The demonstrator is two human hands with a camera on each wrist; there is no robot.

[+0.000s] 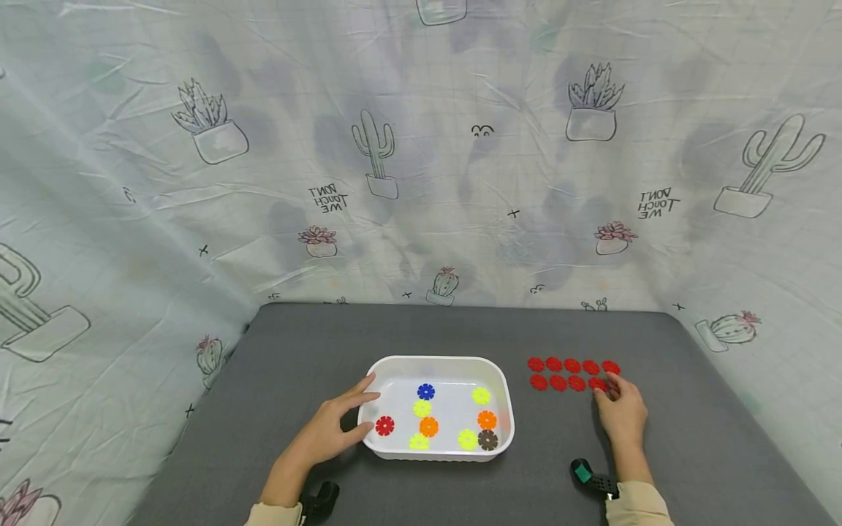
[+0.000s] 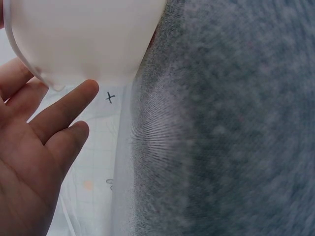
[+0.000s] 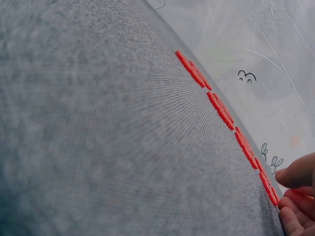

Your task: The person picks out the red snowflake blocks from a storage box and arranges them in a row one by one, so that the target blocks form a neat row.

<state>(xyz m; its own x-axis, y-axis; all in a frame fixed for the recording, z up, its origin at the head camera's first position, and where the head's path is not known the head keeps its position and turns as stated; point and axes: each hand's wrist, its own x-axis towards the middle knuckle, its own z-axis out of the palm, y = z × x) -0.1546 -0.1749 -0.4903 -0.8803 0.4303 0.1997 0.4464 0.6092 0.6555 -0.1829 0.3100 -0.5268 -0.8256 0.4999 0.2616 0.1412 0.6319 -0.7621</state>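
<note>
The right hand (image 1: pixel 621 410) pinches a red flower-shaped plastic disc (image 1: pixel 597 383) at the end of the two red rows (image 1: pixel 572 374); a careless fingertip could push the neighbouring discs out of line. The left hand (image 1: pixel 338 424), fingers spread, touches the white plastic tray (image 1: pixel 437 361) and could slide it. The surface (image 1: pixel 296 343) is grey felt, with a cactus-printed cloth (image 1: pixel 421 146) hanging behind.
</note>
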